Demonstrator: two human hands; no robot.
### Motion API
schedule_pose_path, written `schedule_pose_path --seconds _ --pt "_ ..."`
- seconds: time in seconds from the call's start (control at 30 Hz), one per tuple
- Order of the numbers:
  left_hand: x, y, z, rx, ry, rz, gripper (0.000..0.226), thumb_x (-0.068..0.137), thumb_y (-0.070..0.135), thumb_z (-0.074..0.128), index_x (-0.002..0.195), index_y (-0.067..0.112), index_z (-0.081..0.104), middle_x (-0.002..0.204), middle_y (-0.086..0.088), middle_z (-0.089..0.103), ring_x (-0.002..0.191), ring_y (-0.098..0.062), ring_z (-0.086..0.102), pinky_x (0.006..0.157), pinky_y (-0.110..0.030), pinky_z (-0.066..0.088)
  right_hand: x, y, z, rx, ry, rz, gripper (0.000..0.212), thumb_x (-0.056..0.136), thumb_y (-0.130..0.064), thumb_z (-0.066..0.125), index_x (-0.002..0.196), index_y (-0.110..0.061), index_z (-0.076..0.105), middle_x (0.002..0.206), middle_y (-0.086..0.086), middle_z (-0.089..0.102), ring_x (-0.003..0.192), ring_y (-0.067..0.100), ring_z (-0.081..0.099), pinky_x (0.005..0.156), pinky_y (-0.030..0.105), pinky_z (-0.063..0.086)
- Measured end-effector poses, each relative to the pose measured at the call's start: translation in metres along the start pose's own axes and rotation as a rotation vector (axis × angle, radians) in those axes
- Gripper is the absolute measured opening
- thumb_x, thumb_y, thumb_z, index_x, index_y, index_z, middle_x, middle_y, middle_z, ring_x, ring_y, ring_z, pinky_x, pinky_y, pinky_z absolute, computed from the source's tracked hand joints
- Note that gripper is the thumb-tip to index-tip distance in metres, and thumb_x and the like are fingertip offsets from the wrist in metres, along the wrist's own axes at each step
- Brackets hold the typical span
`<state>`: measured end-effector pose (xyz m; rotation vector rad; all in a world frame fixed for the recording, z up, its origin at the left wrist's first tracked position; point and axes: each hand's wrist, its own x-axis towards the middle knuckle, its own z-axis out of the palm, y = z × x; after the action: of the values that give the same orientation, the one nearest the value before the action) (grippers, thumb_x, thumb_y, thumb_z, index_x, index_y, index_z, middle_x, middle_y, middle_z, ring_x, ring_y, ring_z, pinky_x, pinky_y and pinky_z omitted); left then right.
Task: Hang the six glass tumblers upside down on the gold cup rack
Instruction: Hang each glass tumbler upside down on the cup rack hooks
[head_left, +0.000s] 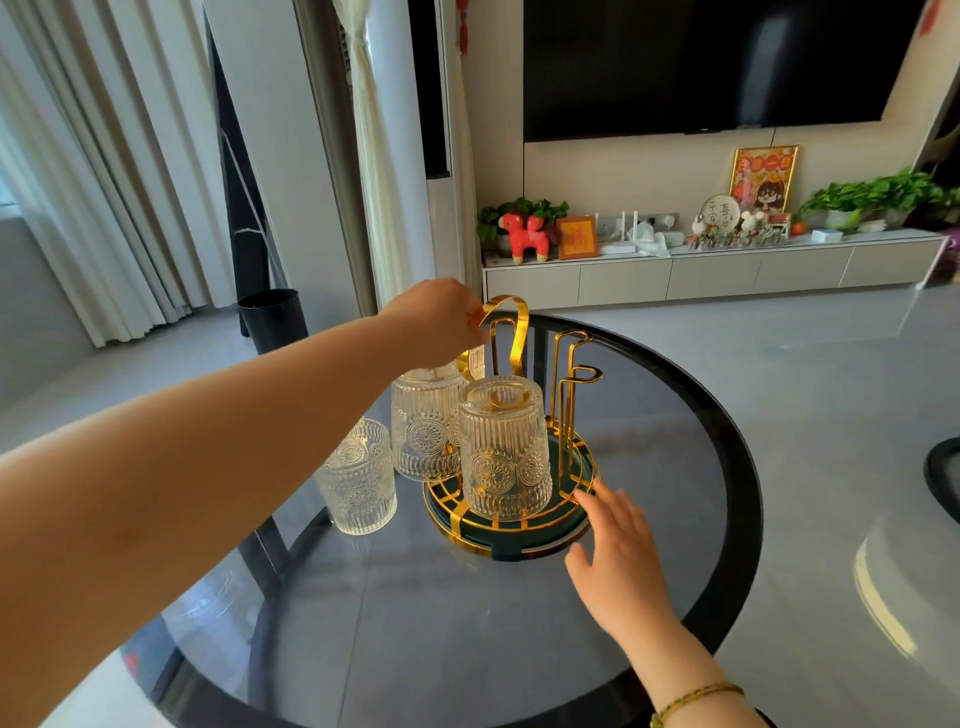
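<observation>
The gold cup rack (566, 395) stands on a round dark green tray with gold trim (514, 540) in the middle of the glass table. Two embossed glass tumblers hang upside down on it: one at the front (504, 452) and one behind it to the left (423, 431). Part of a third glass (475, 361) shows behind my left hand. One tumbler (358, 478) stands upright on the table left of the tray. My left hand (441, 322) grips the rack's gold top handle. My right hand (618, 556) is open, fingertips touching the tray's right rim.
The round dark glass table (649, 561) has a black rim. A black bin (272, 319) stands on the floor behind it. A TV cabinet with ornaments and plants (711, 270) runs along the far wall. Another round black edge (943, 480) shows at the right.
</observation>
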<state>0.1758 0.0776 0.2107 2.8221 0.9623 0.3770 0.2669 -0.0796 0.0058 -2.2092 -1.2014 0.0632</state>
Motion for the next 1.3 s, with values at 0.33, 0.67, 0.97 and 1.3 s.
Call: schedule_pose_path --seconds 0.33,0.67,0.97,1.3 --pt "0.017 -0.004 -0.001 -0.122 -0.03 0.11 0.025 0.083 0.012 0.053 0.108 0.01 0.06 0.105 -0.01 0.062 0.1 -0.023 0.054 0.082 -0.025 0.038 -0.006 -0.006 -0.004 -0.202 0.153 -0.179 0.038 0.055 -0.004 0.084 0.087 -0.006 0.065 0.106 0.019 0.068 0.109 0.042 0.057 0.086 0.051 0.049" --pt "0.044 -0.026 0.008 -0.047 0.121 0.119 0.029 0.084 0.017 0.053 0.112 0.023 0.059 0.113 -0.005 0.065 0.088 -0.017 0.054 0.076 -0.028 0.04 -0.031 -0.052 0.029 -0.197 0.041 -0.335 0.052 0.032 -0.017 0.092 0.08 -0.022 0.072 0.094 -0.003 0.074 0.09 0.014 0.069 0.071 0.019 0.055" --pt "0.038 -0.046 0.016 -0.256 0.117 0.03 0.034 0.085 0.011 0.05 0.118 0.019 0.053 0.124 -0.007 0.058 0.091 -0.016 0.056 0.081 -0.026 0.041 -0.018 -0.056 0.031 -0.239 0.055 -0.346 0.054 0.039 -0.024 0.09 0.089 -0.025 0.069 0.103 -0.001 0.072 0.097 0.017 0.067 0.082 0.04 0.052" --pt "-0.106 -0.096 0.051 -0.606 0.618 -0.165 0.021 0.081 0.007 0.055 0.09 0.025 0.062 0.084 0.017 0.058 0.081 0.0 0.054 0.074 -0.006 0.04 -0.009 -0.045 0.038 -0.165 0.03 -0.251 0.052 0.075 -0.011 0.07 0.123 -0.015 0.051 0.133 0.01 0.052 0.129 0.032 0.041 0.104 0.039 0.014"
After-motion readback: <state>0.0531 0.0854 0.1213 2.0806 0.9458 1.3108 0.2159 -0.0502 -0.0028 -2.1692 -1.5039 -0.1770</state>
